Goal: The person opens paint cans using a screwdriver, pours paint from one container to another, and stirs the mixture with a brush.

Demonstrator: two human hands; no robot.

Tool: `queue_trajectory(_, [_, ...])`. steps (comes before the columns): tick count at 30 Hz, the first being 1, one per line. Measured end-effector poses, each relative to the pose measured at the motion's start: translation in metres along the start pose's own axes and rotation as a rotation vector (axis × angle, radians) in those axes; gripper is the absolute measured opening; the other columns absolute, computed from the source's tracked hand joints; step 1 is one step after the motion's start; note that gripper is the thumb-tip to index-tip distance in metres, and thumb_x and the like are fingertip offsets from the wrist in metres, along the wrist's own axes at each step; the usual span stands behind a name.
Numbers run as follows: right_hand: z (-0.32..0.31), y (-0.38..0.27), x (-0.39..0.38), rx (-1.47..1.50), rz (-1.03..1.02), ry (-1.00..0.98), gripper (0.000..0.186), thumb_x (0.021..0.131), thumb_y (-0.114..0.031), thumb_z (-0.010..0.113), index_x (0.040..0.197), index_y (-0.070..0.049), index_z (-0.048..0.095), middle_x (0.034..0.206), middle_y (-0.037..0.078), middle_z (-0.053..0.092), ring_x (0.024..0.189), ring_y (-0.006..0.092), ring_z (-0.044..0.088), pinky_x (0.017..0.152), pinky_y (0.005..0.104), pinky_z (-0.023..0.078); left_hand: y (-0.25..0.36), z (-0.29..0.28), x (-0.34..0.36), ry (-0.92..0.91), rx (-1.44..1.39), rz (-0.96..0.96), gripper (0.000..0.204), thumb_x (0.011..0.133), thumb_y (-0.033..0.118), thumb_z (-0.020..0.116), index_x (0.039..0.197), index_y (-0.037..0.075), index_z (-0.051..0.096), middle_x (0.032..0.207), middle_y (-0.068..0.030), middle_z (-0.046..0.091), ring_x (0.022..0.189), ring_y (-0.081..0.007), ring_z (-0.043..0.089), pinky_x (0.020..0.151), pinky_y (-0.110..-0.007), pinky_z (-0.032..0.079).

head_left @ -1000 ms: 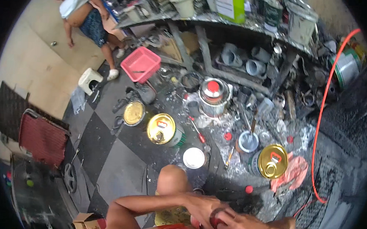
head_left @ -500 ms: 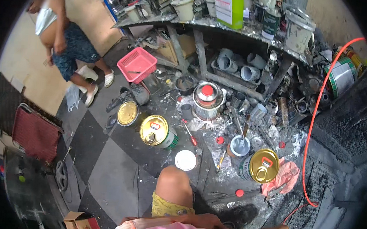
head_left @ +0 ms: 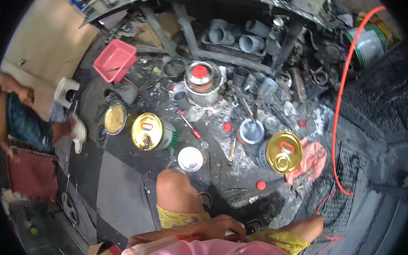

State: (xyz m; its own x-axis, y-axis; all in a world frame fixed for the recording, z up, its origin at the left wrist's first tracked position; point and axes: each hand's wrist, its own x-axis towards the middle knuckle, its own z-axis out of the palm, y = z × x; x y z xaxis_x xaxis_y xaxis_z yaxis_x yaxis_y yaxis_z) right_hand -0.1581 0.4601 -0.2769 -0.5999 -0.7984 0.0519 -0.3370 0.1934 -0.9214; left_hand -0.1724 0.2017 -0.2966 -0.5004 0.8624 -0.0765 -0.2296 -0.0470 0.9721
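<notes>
My left hand [head_left: 229, 225] rests in my lap, between my knees and above my pink shirt. Its fingers are curled, and a small pale and reddish patch shows under them, too hidden to name. My right hand does not show. Beyond my knees, a round white lid or tub [head_left: 190, 159] is on the floor. To its left stand a gold-topped can [head_left: 147, 132] and another gold-lidded can [head_left: 115, 119]. On the right, a further gold-topped can [head_left: 284, 152] sits beside a grey-filled paint cup [head_left: 251, 131] with a stirring stick [head_left: 255, 109] in it.
A screwdriver [head_left: 194, 132], red caps [head_left: 261, 185] and a pink rag [head_left: 313, 161] lie about. A metal pot [head_left: 203, 88] with a red cap stands farther off, near a pink basket [head_left: 114, 60]. An orange hose [head_left: 340, 97] runs down the right. Another person [head_left: 29, 118] is at left.
My view has shifted, so the cans and bench sit higher and mostly farther left. The other person has moved nearer, beside the red chair. More of my left hand shows.
</notes>
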Motion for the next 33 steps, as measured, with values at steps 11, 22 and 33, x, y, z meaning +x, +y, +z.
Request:
queue_trajectory(11, [0.039, -0.036, -0.006, 0.943, 0.756, 0.546, 0.031, 0.099, -0.016, 0.07, 0.102, -0.011, 0.039, 0.1, -0.001, 0.043, 0.094, 0.0118, 0.044, 0.081, 0.0282, 0.041, 0.028, -0.022, 0.0, 0.158, 0.096, 0.058, 0.055, 0.071, 0.025, 0.09, 0.117, 0.005, 0.067, 0.109, -0.0122, 0.07, 0.102, -0.0272, 0.069, 0.088, -0.038, 0.054])
queue_trajectory(22, [0.064, 0.004, -0.007, 1.214, 0.69, 0.499, 0.039, 0.095, -0.009, 0.074, 0.094, -0.016, 0.035, 0.105, -0.004, 0.046, 0.107, 0.0065, 0.045, 0.096, 0.0242, 0.038, 0.03, -0.007, -0.01, 0.39, 0.073, -0.162, 0.076, 0.085, 0.044, 0.079, 0.144, 0.006, 0.051, 0.137, -0.0121, 0.059, 0.127, -0.0239, 0.056, 0.107, -0.039, 0.045])
queue_trajectory(33, [0.007, 0.053, 0.034, 1.106, 0.425, 0.526, 0.036, 0.094, -0.005, 0.073, 0.094, -0.013, 0.038, 0.125, 0.008, 0.056, 0.119, 0.0151, 0.056, 0.102, 0.0333, 0.05, 0.057, -0.083, -0.009, 0.38, -0.261, -0.507, 0.059, 0.104, 0.034, 0.061, 0.151, 0.003, 0.043, 0.142, -0.0077, 0.055, 0.128, -0.0151, 0.054, 0.105, -0.033, 0.048])
